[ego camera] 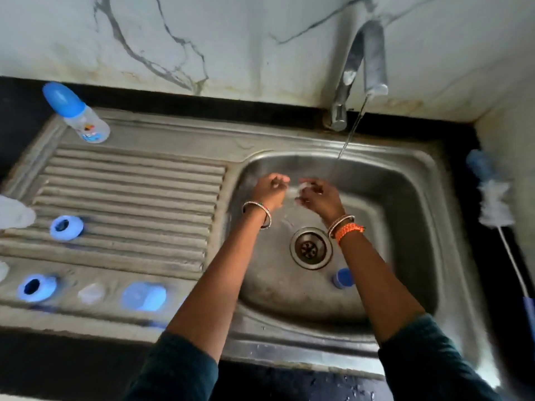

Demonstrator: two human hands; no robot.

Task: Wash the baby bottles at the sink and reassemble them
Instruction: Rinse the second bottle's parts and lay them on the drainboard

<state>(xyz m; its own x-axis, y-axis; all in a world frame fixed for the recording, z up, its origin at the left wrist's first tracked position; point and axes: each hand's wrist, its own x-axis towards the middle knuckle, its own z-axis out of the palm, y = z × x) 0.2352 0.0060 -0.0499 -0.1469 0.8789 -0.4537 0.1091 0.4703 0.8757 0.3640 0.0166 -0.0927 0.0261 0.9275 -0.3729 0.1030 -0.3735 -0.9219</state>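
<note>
head view: over the steel sink (405,175) basin, the left hand (267,192) and right hand (317,198) each curl their grip round a small clear teat (298,191), blurred and hard to make out, beside the thin stream from the metal tap (373,56). a blue cap (343,278) lies near the round drain (311,248). on the ribbed drainboard (130,180) sit two blue rings (66,228), a domed blue cover (144,296) and a capped baby bottle (76,112) standing upright at the far corner. a bristly bottle brush (495,204) lies on the dark counter (463,131) at right, its handle cut off.
</note>
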